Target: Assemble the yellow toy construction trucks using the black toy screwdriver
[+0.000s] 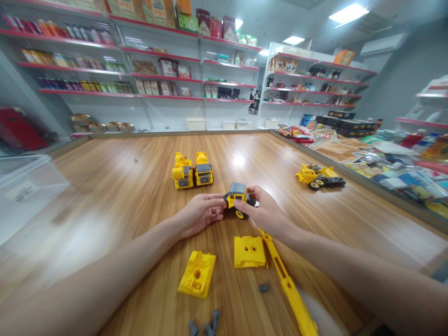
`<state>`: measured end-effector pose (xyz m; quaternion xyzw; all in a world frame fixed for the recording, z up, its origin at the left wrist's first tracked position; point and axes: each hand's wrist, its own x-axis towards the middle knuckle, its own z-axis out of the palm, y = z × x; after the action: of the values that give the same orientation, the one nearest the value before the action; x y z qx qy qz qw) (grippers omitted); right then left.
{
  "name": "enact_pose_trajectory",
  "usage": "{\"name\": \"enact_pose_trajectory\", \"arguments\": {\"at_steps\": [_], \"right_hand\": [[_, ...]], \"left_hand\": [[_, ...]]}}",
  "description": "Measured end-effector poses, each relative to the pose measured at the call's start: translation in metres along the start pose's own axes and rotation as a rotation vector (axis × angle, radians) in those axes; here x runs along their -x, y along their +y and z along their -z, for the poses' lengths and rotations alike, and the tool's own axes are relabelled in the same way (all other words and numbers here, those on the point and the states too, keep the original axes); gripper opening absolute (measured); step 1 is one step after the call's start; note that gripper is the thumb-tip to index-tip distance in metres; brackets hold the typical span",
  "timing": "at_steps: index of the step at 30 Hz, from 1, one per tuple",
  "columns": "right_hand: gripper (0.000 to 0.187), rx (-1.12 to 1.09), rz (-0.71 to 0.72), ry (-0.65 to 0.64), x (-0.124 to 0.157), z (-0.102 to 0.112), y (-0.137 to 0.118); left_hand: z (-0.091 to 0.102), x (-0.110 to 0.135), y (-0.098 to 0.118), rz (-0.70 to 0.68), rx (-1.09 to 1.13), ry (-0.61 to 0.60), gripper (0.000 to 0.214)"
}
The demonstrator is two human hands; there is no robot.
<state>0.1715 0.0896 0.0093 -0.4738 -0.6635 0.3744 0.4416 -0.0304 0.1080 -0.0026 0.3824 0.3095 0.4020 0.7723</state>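
Between my two hands is a toy truck (238, 190) with a yellow cab, a grey roof and black wheels with yellow hubs. My left hand (203, 213) pinches its left end with thumb and fingers. On the other side, my right hand (263, 207) grips the body, thumb on the near face and fingers behind. Closer to me lie a yellow plate with a round hole (197, 274), a second yellow plate (249, 252) and a long yellow boom (287, 284). A grey screw (263, 288) rests beside the boom, and several more grey screws (212, 324) lie at the near edge.
Two yellow toy trucks (203, 169) stand beyond my hands. A partly built yellow and black toy vehicle (320, 177) sits at the right. A clear plastic bin (31, 186) is on the left. Bagged goods (371, 154) lie past the table's right rim, with stocked shelves behind.
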Motion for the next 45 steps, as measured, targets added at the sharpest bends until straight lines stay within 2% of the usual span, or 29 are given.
{"name": "enact_pose_trajectory", "arguments": {"at_steps": [3, 5, 9, 12, 14, 18, 20, 23, 32, 38, 45], "right_hand": [[0.037, -0.121, -0.041, 0.003, -0.001, -0.001, -0.006], [0.035, -0.224, -0.102, -0.002, -0.001, -0.001, -0.012], [0.034, -0.347, -0.220, -0.062, 0.001, 0.001, -0.022], [0.034, -0.373, -0.213, -0.082, 0.002, 0.005, -0.025], [0.034, -0.342, -0.166, -0.061, 0.001, 0.008, -0.024], [0.035, -0.193, -0.065, -0.050, -0.002, 0.010, -0.018], [0.034, -0.116, 0.004, -0.047, -0.003, 0.009, -0.013], [0.036, -0.031, 0.065, -0.047, -0.004, 0.007, -0.005], [0.036, 0.032, 0.035, -0.056, -0.007, 0.004, 0.015], [0.036, 0.148, 0.108, -0.053, -0.009, 0.006, 0.015], [0.035, 0.304, 0.147, -0.026, -0.003, 0.010, 0.001]], "left_hand": [[-0.005, 0.001, -0.005, -0.104, -0.161, 0.017, 0.040], [-0.007, 0.001, -0.009, -0.190, -0.335, 0.075, 0.047], [-0.005, 0.004, -0.011, -0.429, -0.848, 0.237, 0.035], [-0.004, 0.008, -0.008, -0.625, -1.102, 0.305, 0.038], [-0.005, 0.011, -0.005, -0.691, -1.173, 0.283, 0.047], [-0.009, 0.014, -0.003, -0.748, -1.257, 0.072, 0.063], [-0.010, 0.014, -0.004, -0.742, -1.260, 0.015, 0.063], [-0.009, 0.012, -0.004, -0.735, -1.262, 0.069, 0.054], [-0.009, 0.010, -0.004, -0.737, -1.343, 0.239, 0.034], [-0.006, 0.009, -0.006, -0.756, -1.330, 0.188, 0.043], [-0.007, 0.009, -0.006, -0.768, -1.313, 0.153, 0.037]]}}
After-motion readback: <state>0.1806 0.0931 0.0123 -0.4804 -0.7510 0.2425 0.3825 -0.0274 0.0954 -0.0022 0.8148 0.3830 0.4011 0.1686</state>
